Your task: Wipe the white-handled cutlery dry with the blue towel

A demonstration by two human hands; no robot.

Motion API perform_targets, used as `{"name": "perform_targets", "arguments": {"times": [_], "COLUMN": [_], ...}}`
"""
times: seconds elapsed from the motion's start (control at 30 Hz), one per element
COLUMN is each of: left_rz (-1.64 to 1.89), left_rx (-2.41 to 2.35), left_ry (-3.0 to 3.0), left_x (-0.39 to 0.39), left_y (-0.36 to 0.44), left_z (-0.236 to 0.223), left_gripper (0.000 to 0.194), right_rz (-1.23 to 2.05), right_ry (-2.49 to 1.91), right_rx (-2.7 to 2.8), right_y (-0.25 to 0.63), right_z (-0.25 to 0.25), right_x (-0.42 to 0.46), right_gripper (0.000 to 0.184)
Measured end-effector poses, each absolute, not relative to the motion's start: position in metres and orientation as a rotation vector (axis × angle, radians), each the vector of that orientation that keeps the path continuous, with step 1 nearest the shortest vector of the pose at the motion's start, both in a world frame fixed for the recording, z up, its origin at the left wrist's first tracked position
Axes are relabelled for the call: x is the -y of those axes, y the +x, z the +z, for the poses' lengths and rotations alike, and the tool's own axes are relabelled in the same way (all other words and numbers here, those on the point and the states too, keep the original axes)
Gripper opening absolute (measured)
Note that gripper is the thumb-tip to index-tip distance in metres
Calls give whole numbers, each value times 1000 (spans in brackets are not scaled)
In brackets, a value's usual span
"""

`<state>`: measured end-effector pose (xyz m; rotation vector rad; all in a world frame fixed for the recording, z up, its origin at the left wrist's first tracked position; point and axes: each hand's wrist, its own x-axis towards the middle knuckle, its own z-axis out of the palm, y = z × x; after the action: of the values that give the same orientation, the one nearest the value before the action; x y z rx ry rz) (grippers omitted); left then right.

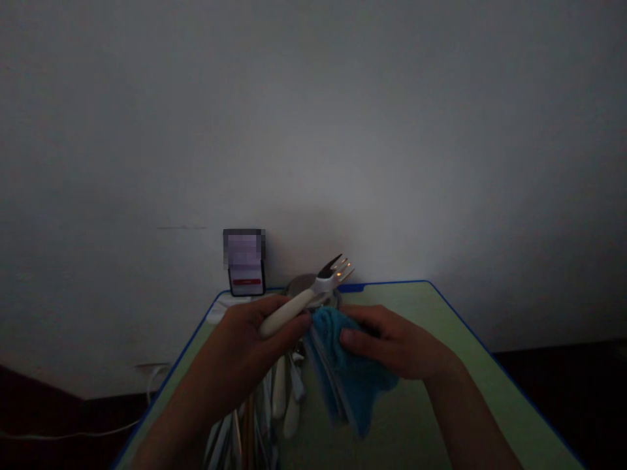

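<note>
My left hand (245,343) is closed around the pale handle of a fork (289,313), whose metal tines point up and to the right. Just right of it, my right hand (392,339) pinches a blue cloth (337,352) between thumb and fingers. The cloth hangs in folds below the hand, and its top edge is close to the fork's handle; I cannot tell if they touch. Beneath the hands, several pale-handled utensils (279,391) lie on the table, their far ends partly hidden by the cloth and my left hand.
The light green table (416,418) has a blue edge and stands against a grey wall. At its back left a phone (246,264) leans upright. A round metallic dish (301,285) sits behind the fork. More long thin utensils (240,437) lie at the near left.
</note>
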<state>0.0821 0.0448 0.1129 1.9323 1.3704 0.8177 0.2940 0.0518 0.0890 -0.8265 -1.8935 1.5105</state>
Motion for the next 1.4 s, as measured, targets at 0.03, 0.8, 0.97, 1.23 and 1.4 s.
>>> {"name": "perform_targets", "arguments": {"times": [0.03, 0.8, 0.97, 1.23, 1.4], "left_rz": [821, 782, 707, 710, 729], "left_rx": [-1372, -1517, -1499, -1436, -1394], "left_ry": [1928, 1926, 2002, 1982, 1981], "left_x": [-46, -45, -45, -44, -46], "left_y": [82, 80, 82, 81, 85], "left_z": [112, 111, 110, 109, 108], "left_gripper": [30, 41, 36, 34, 34], "right_rz": [1516, 1007, 809, 670, 650], "right_ry": [-826, -1076, -1132, -1073, -1376], "right_rx": [1899, 1916, 2154, 2256, 1859], "right_y": [294, 303, 303, 300, 304], "right_z": [89, 99, 96, 92, 91], "right_x": [-52, -34, -43, -47, -56], "right_gripper": [34, 44, 12, 17, 15]}}
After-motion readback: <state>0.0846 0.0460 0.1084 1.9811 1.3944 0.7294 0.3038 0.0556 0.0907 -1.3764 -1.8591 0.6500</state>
